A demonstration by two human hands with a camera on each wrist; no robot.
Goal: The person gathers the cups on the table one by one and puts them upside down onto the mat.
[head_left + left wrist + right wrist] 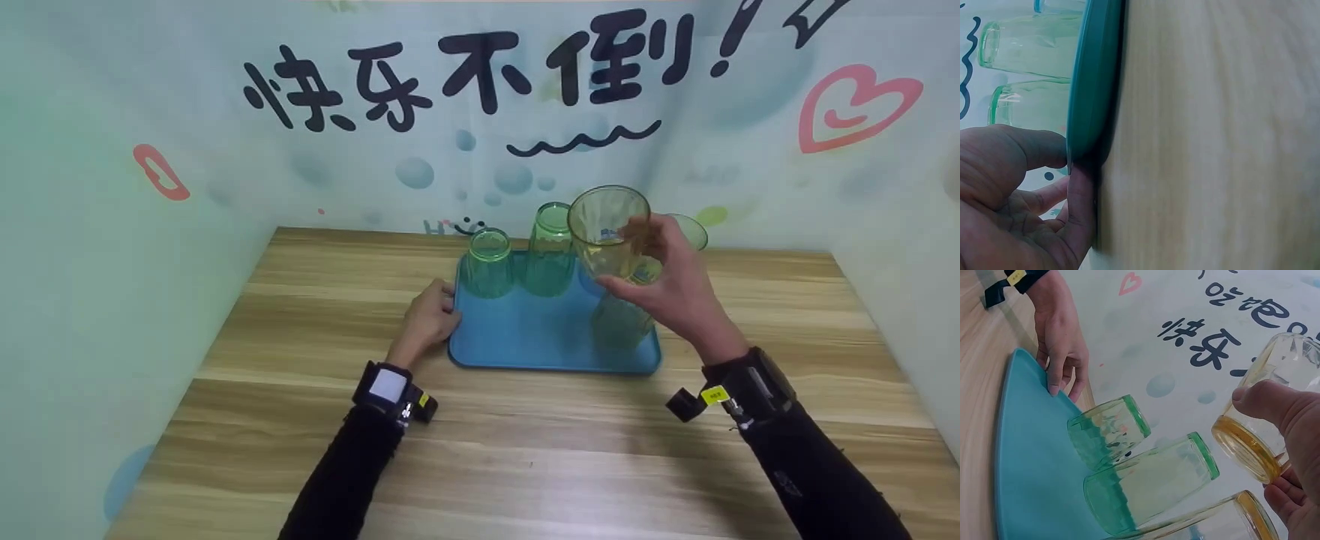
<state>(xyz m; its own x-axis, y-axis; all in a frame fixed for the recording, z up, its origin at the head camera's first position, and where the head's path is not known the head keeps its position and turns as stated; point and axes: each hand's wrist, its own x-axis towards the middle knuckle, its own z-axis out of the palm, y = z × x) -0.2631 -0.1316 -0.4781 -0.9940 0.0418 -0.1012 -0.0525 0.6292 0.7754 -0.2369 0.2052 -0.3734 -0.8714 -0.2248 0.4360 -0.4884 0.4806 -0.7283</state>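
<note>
My right hand [675,289] holds an amber-tinted glass [600,214], mouth up, above the right part of a blue tray [525,341]. In the right wrist view, thumb and fingers grip this glass [1261,410] near its thick base. My left hand [429,319] pinches the tray's left edge; the left wrist view shows the thumb on the rim and fingers beneath. Upside down on the tray stand a short green glass [490,266] and a taller green glass [551,255]. Another clear glass [619,322] stands below my right hand, partly hidden.
Behind my right hand shows the rim of a further glass [694,231], mostly covered. The tray lies on a wood-grain table [510,457] near its back edge. A printed cloth backdrop [480,135] hangs close behind, with similar side walls left and right.
</note>
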